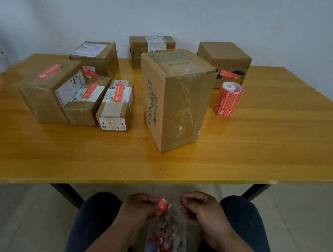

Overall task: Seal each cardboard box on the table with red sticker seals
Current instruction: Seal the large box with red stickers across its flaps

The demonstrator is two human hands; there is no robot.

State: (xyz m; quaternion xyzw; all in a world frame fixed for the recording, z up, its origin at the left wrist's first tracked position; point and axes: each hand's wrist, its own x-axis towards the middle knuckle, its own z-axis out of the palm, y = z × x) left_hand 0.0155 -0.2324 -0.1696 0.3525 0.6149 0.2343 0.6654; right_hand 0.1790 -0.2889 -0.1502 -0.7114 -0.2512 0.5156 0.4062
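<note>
Several cardboard boxes stand on the yellow wooden table [163, 160]. The tall box [172, 98] in the middle shows no red seal on the sides I see. Boxes at the left [48, 87] [87, 99] [115, 103] carry red sticker seals. A roll of red stickers [229, 99] stands upright at the right. Below the table edge, over my lap, my left hand [141, 208] pinches a red sticker [163, 204]. My right hand [199, 207] pinches the rim of a clear plastic bag [167, 233] with red and white scraps in it.
More boxes stand at the back: one back left [96, 56], one back centre [150, 47], and one back right [226, 61] with a red seal on its front. Black table legs [69, 194] run down on both sides of my knees.
</note>
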